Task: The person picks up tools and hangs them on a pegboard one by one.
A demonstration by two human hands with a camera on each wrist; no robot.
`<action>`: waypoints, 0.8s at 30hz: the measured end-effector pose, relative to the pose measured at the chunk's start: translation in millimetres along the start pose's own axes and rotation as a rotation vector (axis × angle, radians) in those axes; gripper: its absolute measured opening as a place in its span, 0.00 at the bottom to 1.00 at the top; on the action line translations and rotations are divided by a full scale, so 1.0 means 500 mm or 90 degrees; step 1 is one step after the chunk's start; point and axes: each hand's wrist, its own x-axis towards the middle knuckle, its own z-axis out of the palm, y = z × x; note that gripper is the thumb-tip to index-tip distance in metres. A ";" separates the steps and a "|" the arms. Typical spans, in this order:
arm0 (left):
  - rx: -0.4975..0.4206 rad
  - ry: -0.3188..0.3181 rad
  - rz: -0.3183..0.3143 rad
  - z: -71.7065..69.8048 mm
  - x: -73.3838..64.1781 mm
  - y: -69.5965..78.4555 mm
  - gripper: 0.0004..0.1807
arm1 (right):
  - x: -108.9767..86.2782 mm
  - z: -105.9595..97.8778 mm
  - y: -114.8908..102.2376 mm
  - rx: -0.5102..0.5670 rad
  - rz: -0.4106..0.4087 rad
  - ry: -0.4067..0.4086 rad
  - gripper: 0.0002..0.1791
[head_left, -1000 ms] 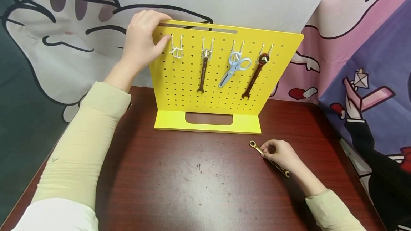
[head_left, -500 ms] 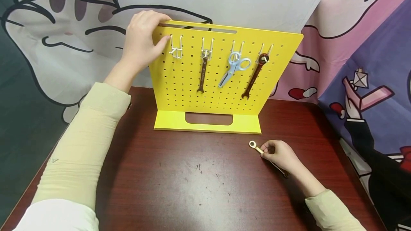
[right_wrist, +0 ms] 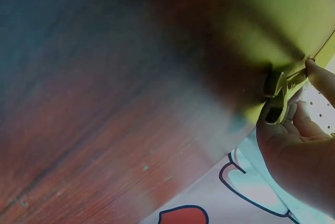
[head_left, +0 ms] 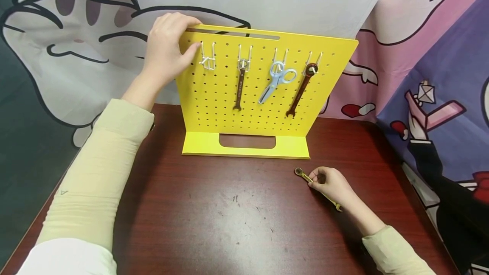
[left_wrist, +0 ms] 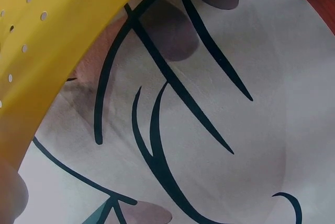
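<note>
My left hand (head_left: pixel 165 50) grips the top left corner of a yellow pegboard (head_left: pixel 217 113), thumb on its front face and fingers behind the edge. In the left wrist view only a bit of that hand (left_wrist: pixel 9 195) shows beside the board. Over the table's right side, my right hand (head_left: pixel 330 185) pinches a gold combination wrench (head_left: pixel 304 176) near its middle. The wrench's ring end points toward the board and its open end toward my wrist. In the right wrist view, thumb and fingers close around the wrench (right_wrist: pixel 282 98), whose open end faces the camera.
On the board hang a dark wrench (head_left: pixel 239 90), light blue scissors (head_left: pixel 276 80) and a reddish-brown wrench (head_left: pixel 299 94). A white hook (head_left: pixel 208 62) at the left bears nothing. The dark red table (head_left: pixel 214 220) lies below; a cartoon-printed cloth (head_left: pixel 76 71) stands behind.
The head view shifts slightly. My right hand keeps its hold on the wrench, which turns a little in the fingers. My left hand stays on the board's corner.
</note>
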 end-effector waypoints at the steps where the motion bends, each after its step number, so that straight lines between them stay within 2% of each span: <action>1: 0.000 -0.001 -0.001 0.000 0.000 0.000 0.19 | 0.000 0.001 -0.001 -0.001 -0.003 0.002 0.06; 14: -0.001 0.004 0.005 0.002 0.001 -0.001 0.19 | 0.006 0.003 -0.011 0.042 -0.024 -0.016 0.04; 24: 0.001 0.004 0.004 0.001 0.000 0.000 0.19 | 0.025 0.001 -0.029 0.081 -0.042 -0.028 0.04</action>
